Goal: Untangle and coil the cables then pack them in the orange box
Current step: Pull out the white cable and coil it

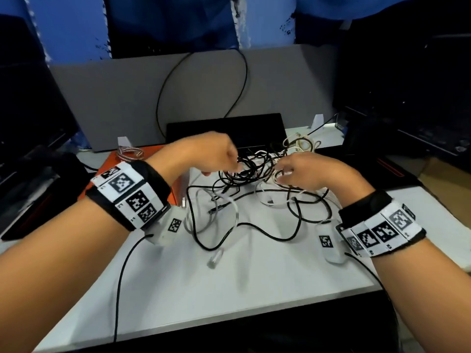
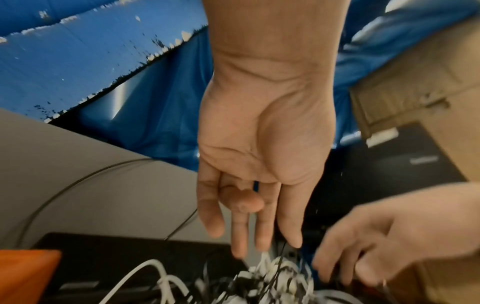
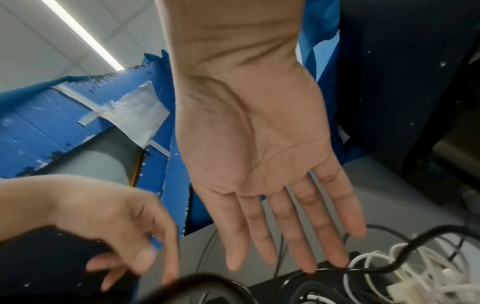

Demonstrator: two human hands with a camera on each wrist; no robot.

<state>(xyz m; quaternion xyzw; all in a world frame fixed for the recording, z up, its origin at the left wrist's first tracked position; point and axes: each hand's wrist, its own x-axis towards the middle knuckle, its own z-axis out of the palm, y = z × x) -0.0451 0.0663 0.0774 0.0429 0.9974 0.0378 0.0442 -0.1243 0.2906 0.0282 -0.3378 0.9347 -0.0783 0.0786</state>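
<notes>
A tangle of black and white cables (image 1: 254, 174) lies mid-table, with loose loops trailing toward me. My left hand (image 1: 224, 161) hovers over its left side. Its fingers point straight down at the cables (image 2: 259, 277) and hold nothing. My right hand (image 1: 290, 174) reaches in from the right with straight, spread fingers (image 3: 309, 265). Those fingertips touch a black cable (image 3: 369, 270) without closing round it. The orange box (image 1: 112, 161) sits at the left, mostly hidden behind my left wrist. A coiled braided cable (image 1: 130, 151) rests on it.
A flat black device (image 1: 226, 128) lies behind the tangle, and a bundle of cream cables (image 1: 300, 143) sits to its right. A grey partition (image 1: 127, 98) closes the back. Dark equipment stands on both sides. The white table (image 1: 229, 289) shows bare surface in front.
</notes>
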